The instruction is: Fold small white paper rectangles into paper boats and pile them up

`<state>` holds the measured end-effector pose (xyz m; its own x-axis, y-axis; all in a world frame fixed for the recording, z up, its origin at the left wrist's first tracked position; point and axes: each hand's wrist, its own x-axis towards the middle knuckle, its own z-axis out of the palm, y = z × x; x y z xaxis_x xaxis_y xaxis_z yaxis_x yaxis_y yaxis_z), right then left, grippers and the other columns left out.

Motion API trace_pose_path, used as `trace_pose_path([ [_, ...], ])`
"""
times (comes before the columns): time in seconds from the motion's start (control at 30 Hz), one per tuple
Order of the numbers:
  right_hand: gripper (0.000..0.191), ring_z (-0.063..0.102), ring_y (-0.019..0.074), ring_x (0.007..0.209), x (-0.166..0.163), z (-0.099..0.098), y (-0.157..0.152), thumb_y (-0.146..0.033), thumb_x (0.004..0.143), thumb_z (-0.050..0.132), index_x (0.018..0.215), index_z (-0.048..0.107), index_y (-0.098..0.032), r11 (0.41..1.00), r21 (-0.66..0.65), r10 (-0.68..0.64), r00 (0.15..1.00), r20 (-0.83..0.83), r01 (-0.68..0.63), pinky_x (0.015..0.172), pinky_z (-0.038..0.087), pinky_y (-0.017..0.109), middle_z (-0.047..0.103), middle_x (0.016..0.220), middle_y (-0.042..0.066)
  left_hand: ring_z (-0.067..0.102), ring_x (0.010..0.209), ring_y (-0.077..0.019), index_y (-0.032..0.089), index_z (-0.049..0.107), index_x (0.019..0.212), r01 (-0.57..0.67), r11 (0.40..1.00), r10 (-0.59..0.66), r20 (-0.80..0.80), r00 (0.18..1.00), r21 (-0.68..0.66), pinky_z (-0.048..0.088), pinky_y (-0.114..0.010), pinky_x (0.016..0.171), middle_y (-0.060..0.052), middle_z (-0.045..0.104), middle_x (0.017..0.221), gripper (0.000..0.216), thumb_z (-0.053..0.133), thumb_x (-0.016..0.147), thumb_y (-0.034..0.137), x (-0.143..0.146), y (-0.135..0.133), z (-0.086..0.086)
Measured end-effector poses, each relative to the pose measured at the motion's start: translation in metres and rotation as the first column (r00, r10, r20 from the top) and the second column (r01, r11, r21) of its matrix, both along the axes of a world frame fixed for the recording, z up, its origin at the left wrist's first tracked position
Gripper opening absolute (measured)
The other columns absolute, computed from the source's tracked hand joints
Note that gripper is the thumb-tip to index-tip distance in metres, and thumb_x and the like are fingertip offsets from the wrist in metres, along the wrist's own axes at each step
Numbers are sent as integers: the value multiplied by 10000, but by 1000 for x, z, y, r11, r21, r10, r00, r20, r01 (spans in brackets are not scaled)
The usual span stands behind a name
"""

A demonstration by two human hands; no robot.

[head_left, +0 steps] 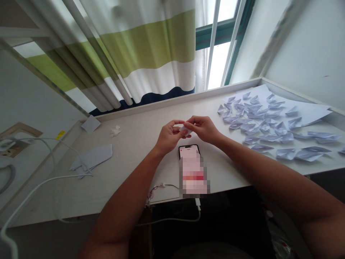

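Observation:
Both my hands meet above the middle of the white desk [134, 144]. My left hand [169, 136] and my right hand [204, 128] pinch a small folded piece of white paper [185, 128] between their fingertips. Just below them a phone [192, 169] lies flat on the desk with its screen lit. Several folded white paper boats [256, 118] are spread over the desk to the right of my hands.
Flat white sheets [309, 109] lie at the back right, other paper pieces [93, 158] at the left, and a crumpled scrap [115, 131] near the back. A white cable [54, 178] loops across the left side. A striped curtain [140, 54] and a window are behind the desk.

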<state>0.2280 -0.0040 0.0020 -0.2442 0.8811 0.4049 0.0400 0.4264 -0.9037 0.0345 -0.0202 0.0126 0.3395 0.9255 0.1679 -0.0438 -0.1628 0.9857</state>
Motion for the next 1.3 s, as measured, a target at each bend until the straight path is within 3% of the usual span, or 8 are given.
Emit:
trace_pose_path([
  [0.3, 584, 616, 166, 636, 0, 4, -4, -768, 918, 711, 755, 682, -208, 987, 116, -115, 991, 67, 107, 591, 492, 328, 712, 709, 32, 843, 829, -252, 121, 726, 1031, 93, 994, -95, -34, 995, -59, 659, -349, 766, -131, 845, 918, 502, 893, 850, 559, 3, -5, 4],
  [0.53, 638, 475, 140, 580, 2, -1, 0, -746, 1002, 601, 636, 532, -228, 956, 238, -231, 939, 253, 171, 571, 403, 328, 572, 600, 0, 840, 800, -240, 137, 736, 976, 100, 987, -100, 5, 995, -130, 688, -371, 794, -119, 840, 884, 480, 878, 863, 581, 5, -5, 1],
  [0.63, 559, 519, 149, 591, 2, -1, 0, -652, 1029, 615, 670, 579, -224, 952, 245, -246, 938, 243, 186, 582, 459, 333, 585, 628, 6, 840, 818, -245, 141, 748, 959, 95, 983, -93, 21, 995, -156, 691, -395, 820, -127, 837, 893, 455, 807, 931, 591, 5, -5, 2],
  [0.73, 304, 690, 203, 806, 3, 1, -2, -526, 990, 720, 1038, 759, -228, 955, 282, -154, 968, 196, 95, 692, 600, 361, 732, 941, 61, 834, 835, -237, 141, 771, 966, 37, 985, -32, 29, 999, -167, 680, -386, 830, -125, 836, 912, 424, 792, 953, 564, 2, -2, 2],
  [0.83, 394, 733, 246, 1030, 6, 5, -4, -428, 939, 799, 1301, 760, -280, 933, 357, -26, 976, 217, -55, 840, 670, 416, 741, 1195, 88, 818, 866, -218, 151, 793, 967, -11, 983, 25, 75, 997, -183, 660, -372, 869, -110, 834, 916, 388, 805, 945, 538, -3, 3, 1],
  [0.97, 271, 758, 234, 1018, 9, 8, -5, -384, 985, 761, 1235, 818, -295, 939, 335, 6, 978, 209, -77, 872, 700, 437, 773, 1172, 71, 793, 902, -190, 172, 815, 957, 35, 983, -16, 107, 994, -180, 624, -359, 932, -87, 831, 944, 365, 830, 920, 534, -7, 6, 1],
  [1.13, 353, 767, 263, 1069, 12, 8, -2, -429, 935, 830, 1264, 826, -301, 942, 322, 28, 980, 196, -91, 884, 716, 469, 788, 1220, 79, 799, 956, -211, 165, 818, 974, 72, 976, -48, 121, 991, -207, 607, -385, 975, -99, 835, 946, 388, 788, 954, 552, -8, 5, 4],
  [1.3, 295, 779, 234, 950, 11, 5, -1, -471, 939, 833, 1176, 863, -298, 950, 307, -8, 984, 177, -47, 835, 723, 438, 802, 1145, 76, 814, 995, -226, 156, 800, 1006, 93, 973, -69, 122, 990, -209, 612, -380, 965, -113, 839, 980, 371, 713, 1022, 516, -7, 3, 7],
])
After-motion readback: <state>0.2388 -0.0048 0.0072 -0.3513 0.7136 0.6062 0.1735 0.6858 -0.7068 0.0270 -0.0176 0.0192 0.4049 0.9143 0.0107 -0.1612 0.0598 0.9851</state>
